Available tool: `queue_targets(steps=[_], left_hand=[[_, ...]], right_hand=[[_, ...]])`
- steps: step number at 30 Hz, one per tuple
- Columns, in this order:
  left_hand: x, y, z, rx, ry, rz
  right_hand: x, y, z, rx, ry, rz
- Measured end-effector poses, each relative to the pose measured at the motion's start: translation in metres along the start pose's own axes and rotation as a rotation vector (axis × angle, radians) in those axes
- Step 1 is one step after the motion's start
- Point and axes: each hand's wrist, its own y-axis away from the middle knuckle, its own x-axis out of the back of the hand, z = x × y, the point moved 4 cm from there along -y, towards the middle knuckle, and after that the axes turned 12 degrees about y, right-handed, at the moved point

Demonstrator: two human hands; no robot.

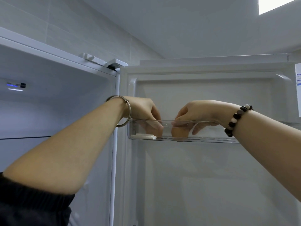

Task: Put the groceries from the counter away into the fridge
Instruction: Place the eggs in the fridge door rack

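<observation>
The fridge door stands open on the right, and its top clear door bin (211, 138) is at hand height. Both of my hands reach over the bin's front rim. My right hand (200, 115) holds a brown egg (179, 134) with its fingertips, low inside the bin. My left hand (143, 111) dips into the bin's left part with bent fingers. The clear plastic blurs them, so I cannot tell whether they hold anything. A flat white piece (143, 137) lies on the bin floor under my left hand.
The lit fridge compartment (57, 111) opens to the left, with a control panel (16, 86) and a shelf edge (24, 137). The door's inner liner (203, 176) below the bin is bare. A label (298, 88) sticks to the door's right edge.
</observation>
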Motion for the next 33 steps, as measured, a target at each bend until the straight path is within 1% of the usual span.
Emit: queue_targets(steps=[3, 7, 17, 20, 22, 24, 28, 31, 33], left_hand=[[0.001, 0.001, -0.001, -0.004, 0.008, 0.009], [0.0, 0.001, -0.003, -0.011, 0.018, 0.017], [-0.001, 0.003, -0.001, -0.013, 0.022, 0.049], [-0.001, 0.005, -0.001, -0.036, 0.012, 0.097], [0.0, 0.005, -0.003, -0.055, -0.022, 0.154], [0.0, 0.008, -0.002, -0.084, -0.047, 0.227], [0.003, 0.018, 0.007, -0.212, -0.123, 0.473], [-0.001, 0.024, 0.014, -0.319, -0.184, 0.641], [-0.008, 0.024, 0.018, -0.4, -0.207, 0.713]], right_hand=[[-0.001, 0.0, 0.001, 0.001, -0.047, -0.014], [0.001, -0.001, 0.002, 0.001, -0.112, 0.023], [0.003, 0.004, -0.006, 0.035, 0.011, 0.068], [0.002, 0.007, -0.006, 0.01, 0.009, 0.045], [0.002, 0.009, -0.006, 0.003, 0.02, 0.066], [0.006, 0.009, -0.008, 0.023, 0.061, 0.19], [0.02, 0.016, -0.014, 0.056, 0.154, 0.511], [0.025, 0.028, -0.011, 0.032, 0.191, 0.665], [0.026, 0.038, -0.005, 0.017, 0.186, 0.752]])
